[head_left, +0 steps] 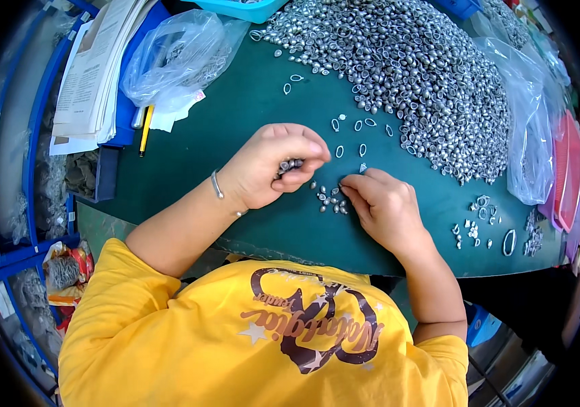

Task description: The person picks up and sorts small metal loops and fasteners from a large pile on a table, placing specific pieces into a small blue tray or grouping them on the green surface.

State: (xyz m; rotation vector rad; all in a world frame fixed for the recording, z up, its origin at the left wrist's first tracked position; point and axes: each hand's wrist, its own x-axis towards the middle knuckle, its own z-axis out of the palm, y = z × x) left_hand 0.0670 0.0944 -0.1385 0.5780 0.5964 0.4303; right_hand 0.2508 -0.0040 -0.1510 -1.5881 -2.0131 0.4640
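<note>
My left hand point(268, 161) is curled above the green tabletop point(235, 115), with several small, dark silver metal pieces point(288, 165) in its fingers. To its right, my right hand point(390, 207) is lowered to the table, thumb and forefinger pressed together; whatever they pinch is too small to make out. Between the two hands lies a small cluster of rounded silver metal pieces point(331, 201). Beyond them are several loose oval metal rings point(362, 150), spaced apart. A large heap of similar small metal pieces point(432, 81) spreads over the far right of the table.
Right of my right hand are small metal parts point(483, 207) and a larger oval ring point(509, 242). Clear plastic bags point(174, 51) lie at far left and right. Papers point(93, 81), a yellow pencil point(145, 132) and blue racks point(29, 136) stand left; a red basket point(566, 169) right.
</note>
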